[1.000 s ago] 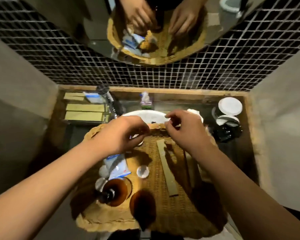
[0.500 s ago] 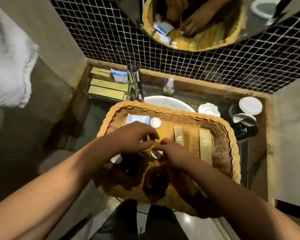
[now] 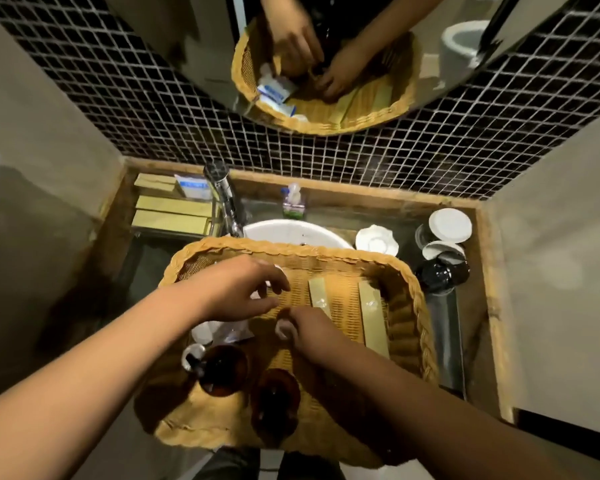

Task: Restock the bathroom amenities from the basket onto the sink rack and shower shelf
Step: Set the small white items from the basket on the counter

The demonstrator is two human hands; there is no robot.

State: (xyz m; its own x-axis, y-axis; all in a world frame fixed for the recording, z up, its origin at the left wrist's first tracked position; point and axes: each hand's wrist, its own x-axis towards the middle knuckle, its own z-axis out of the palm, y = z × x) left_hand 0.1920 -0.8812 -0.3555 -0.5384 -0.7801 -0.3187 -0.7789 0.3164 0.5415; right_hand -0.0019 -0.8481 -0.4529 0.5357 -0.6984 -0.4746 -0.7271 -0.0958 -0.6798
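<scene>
Over basket (image 3: 417, 306): left hand (image 3: 238, 289) fingers spread, empty; right hand (image 3: 312, 329) fingers pinching small white cap (image 3: 283, 330).

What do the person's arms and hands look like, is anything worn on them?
Both arms are bare as far as the picture shows: no sleeves, gloves, watch or bracelets. The left hand and right hand show no rings that I can make out, though the dim light hides fine detail.

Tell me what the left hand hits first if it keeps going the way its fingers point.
The left hand points right across the basket floor. It would likely reach the nearer of the two flat tan packets first, then the second packet. Its height above the weave is unclear, so it might pass over them.
</scene>
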